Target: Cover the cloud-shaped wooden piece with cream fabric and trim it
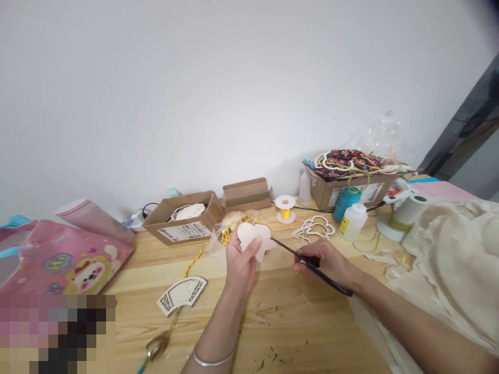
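Observation:
My left hand (242, 257) pinches a cream cloud-shaped piece (249, 236) with a thin dark edge, thumb on its face. My right hand (325, 259) grips a long slim black tool (322, 274); its exact kind cannot be made out. The tool's thin tip meets the right edge of the cloud piece. Behind the hands lie several pale cloud-shaped outline frames (317, 228). Left of my left forearm rests a cream fan-shaped piece (182, 295) with dark lattice ends and a yellow cord.
A cardboard box (179, 231) and a spool of yellow thread (286, 210) stand at the back. To the right are a fuller box (351, 192), a teal bottle (346, 202), a white bottle (353, 221) and cream fabric (448, 280). A pink bag (47, 259) lies left.

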A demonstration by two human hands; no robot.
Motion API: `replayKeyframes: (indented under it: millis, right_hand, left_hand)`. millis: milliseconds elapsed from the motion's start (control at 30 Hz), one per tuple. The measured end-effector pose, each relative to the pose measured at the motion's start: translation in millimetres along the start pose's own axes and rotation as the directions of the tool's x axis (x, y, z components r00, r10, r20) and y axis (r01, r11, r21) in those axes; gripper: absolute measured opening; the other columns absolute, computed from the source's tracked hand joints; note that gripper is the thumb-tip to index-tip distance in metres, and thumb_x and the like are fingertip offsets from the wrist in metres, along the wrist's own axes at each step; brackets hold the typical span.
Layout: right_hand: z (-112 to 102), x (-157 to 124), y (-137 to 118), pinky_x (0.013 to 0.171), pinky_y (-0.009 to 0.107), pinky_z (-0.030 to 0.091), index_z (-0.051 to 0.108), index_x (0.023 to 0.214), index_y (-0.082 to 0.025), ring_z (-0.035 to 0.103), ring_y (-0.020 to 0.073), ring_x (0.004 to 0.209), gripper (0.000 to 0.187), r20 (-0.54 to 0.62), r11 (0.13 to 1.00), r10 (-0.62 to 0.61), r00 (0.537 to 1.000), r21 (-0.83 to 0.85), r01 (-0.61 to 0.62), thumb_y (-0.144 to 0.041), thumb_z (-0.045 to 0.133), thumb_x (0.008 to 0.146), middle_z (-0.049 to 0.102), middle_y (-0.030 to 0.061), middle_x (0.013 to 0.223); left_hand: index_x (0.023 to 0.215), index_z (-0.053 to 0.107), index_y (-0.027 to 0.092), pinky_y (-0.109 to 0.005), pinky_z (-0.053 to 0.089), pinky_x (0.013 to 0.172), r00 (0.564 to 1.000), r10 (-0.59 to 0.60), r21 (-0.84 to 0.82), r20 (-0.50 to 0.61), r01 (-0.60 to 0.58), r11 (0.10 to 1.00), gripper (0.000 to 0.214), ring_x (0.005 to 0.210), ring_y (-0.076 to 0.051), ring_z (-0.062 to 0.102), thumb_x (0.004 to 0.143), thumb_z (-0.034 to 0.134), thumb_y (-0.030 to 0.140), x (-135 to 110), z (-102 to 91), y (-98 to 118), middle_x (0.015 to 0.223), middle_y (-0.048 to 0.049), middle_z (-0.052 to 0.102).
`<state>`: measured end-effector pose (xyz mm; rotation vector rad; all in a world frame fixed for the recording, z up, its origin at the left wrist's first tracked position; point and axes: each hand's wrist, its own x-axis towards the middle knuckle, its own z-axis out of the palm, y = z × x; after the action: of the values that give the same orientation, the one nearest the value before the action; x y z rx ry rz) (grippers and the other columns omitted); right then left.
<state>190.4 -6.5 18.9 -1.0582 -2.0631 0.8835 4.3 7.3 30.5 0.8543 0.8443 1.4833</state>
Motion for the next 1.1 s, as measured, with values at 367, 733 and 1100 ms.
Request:
replayKeyframes:
  millis: [367,733,1100]
  right_hand:
    - [-6.0,-4.4,11.3,0.044,0.019,0.025,0.059,0.088,-0.015,0.032,0.0079,0.05,0.033,0.131,0.981,0.015,0.991,0.191,-0.04,-0.044,0.054,0.074,0.04,-0.0038,0.057]
    - [-6.3,1.1,3.6,0.045,0.019,0.029,0.063,0.076,-0.012,0.037,0.0078,0.048,0.031,0.004,0.997,0.02,1.0,-0.077,-0.019,-0.041,0.054,0.076,0.045,-0.0023,0.053]
    - [-4.7,0.0,2.3,0.044,0.018,0.025,0.062,0.071,-0.013,0.033,0.0068,0.046,0.032,0.042,0.999,0.002,0.999,-0.054,0.0,-0.042,0.052,0.077,0.042,-0.0041,0.05]
  left_hand:
    - [0.086,0.054,0.019,-0.019,0.046,0.047,0.999,0.038,-0.056,0.035,-0.036,0.998,0.034,0.061,-0.011,0.06,0.058,0.073,0.02,0.2,-1.2,-0.4,0.075,0.001,0.063]
    - [0.084,0.054,0.019,-0.019,0.047,0.045,0.998,0.046,-0.063,0.035,-0.044,0.997,0.032,0.06,-0.012,0.06,0.058,0.073,0.019,0.5,-1.1,-2.3,0.073,0.0011,0.063]
    - [0.084,0.054,0.019,-0.019,0.047,0.047,0.999,0.039,-0.046,0.026,-0.037,0.998,0.033,0.061,-0.012,0.06,0.057,0.074,0.019,0.5,-0.7,-2.2,0.073,0.0015,0.063]
